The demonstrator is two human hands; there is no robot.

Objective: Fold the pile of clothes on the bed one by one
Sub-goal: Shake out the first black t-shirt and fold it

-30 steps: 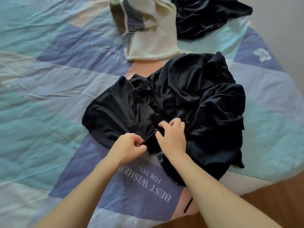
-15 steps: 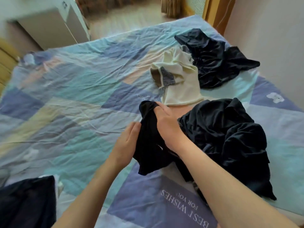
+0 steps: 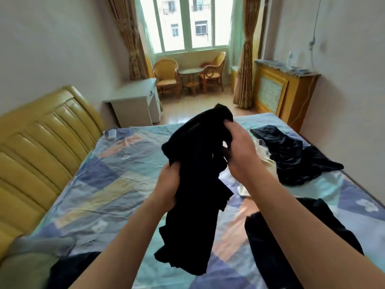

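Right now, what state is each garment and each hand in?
Held black garment: lifted off the bed, crumpled, unfolded.
Left hand: grips the garment's middle.
Right hand: grips its upper part.
Far black garment: lying rumpled on the bed.
Cream garment: lying unfolded, partly hidden.
Near black garment: lying unfolded under the right forearm.

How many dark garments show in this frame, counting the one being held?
4: the held garment gripped by left hand and right hand; one far right; one near right; one bottom left. Others may be hidden.
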